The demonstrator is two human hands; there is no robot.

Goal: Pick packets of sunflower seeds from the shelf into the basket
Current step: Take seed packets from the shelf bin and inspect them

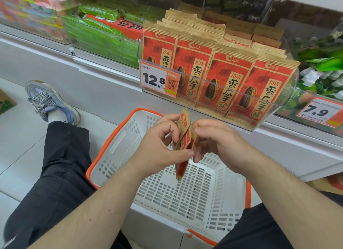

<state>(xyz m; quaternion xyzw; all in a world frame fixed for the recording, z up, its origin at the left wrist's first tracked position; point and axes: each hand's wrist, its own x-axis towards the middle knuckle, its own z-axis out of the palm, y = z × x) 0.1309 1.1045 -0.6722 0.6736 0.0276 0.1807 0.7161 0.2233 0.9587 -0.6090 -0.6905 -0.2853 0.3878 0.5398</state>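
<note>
Red and tan sunflower seed packets [220, 81] stand in rows in a clear plastic shelf bin [278, 109]. Below it on the floor sits a white basket [115, 143] with an orange rim, nothing visible inside it. Over the basket, my left hand [159, 146] and my right hand [220, 144] hold the same seed packets [183, 137] edge-on between them, fingers curled round the sides. The lower end of the held packets hangs down inside the basket's opening.
A price tag reading 12.8 [157, 79] hangs on the bin's front. Green packets [104, 35] fill the bin to the left, other snacks [319, 76] the right. My left leg and shoe [52, 102] stretch along the tiled floor beside the basket.
</note>
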